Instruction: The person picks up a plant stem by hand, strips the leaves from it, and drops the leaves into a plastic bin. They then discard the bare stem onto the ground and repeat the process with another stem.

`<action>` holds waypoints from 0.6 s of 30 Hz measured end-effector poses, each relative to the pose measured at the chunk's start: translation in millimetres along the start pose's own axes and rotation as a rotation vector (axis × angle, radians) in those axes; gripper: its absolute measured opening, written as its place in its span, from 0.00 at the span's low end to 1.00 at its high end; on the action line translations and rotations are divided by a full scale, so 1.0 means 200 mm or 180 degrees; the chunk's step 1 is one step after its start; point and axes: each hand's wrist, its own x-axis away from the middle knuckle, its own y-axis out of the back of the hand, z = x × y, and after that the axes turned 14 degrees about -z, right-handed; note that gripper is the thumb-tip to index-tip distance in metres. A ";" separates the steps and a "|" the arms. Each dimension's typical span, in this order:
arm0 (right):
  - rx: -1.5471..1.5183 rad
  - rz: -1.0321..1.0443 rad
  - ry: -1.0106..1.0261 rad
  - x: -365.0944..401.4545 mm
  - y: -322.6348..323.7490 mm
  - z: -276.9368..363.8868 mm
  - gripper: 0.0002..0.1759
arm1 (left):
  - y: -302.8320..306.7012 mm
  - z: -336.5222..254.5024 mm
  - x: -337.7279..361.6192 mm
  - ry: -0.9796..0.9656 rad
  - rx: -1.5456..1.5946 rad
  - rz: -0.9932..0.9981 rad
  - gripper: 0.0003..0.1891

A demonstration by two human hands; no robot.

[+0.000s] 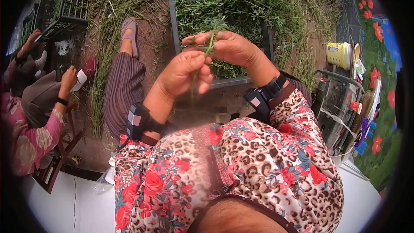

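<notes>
Between my two hands, in front of my chest, is a thin green plant stem (211,44) with leaves at its upper end. My left hand (183,72) is closed around its lower part, the stalk trailing blurred below the fingers. My right hand (233,48) pinches the stem higher up, near the leafy tip. Both hands hover over the near part of a dark crate (174,26) heaped with cut leafy green stems (228,6). A black strap with a small box sits on each of my wrists.
Loose stalks (105,47) lie on the floor left of the crate, more stalks (308,30) on its right. At left a co-worker (34,116) sits beside a black crate (64,6). A yellow tub (339,55) and a rack (340,103) with utensils stand at right.
</notes>
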 end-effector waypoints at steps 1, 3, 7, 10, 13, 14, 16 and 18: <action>0.0063 -0.0031 0.0041 0.00 0.00 0.00 0.18 | 0.00 0.00 0.00 -0.0018 -0.0004 -0.0003 0.11; 0.0191 -0.0094 0.0121 0.00 0.01 0.01 0.17 | 0.00 0.00 0.00 -0.0036 -0.0007 -0.0022 0.11; 0.1011 -0.0391 0.0119 0.02 0.00 0.09 0.13 | -0.01 -0.01 0.00 -0.0066 -0.0024 -0.0063 0.11; 0.1939 -0.0789 0.0256 0.03 0.00 0.13 0.11 | 0.00 -0.01 0.00 -0.0074 -0.0084 -0.0215 0.11; 0.2692 -0.1166 0.0501 0.02 -0.02 0.12 0.10 | -0.01 -0.02 -0.02 -0.0148 -0.0212 -0.0360 0.10; 0.2844 -0.1214 0.0540 0.01 -0.03 0.12 0.10 | -0.01 -0.02 -0.02 -0.0163 -0.0277 -0.0460 0.10; 0.3066 -0.1308 0.0632 0.00 -0.03 0.12 0.09 | -0.02 -0.03 -0.02 -0.0189 -0.0407 -0.0654 0.09; 0.3204 -0.1388 0.0728 -0.01 0.00 0.08 0.09 | -0.01 -0.03 -0.03 -0.0228 -0.0496 -0.0702 0.10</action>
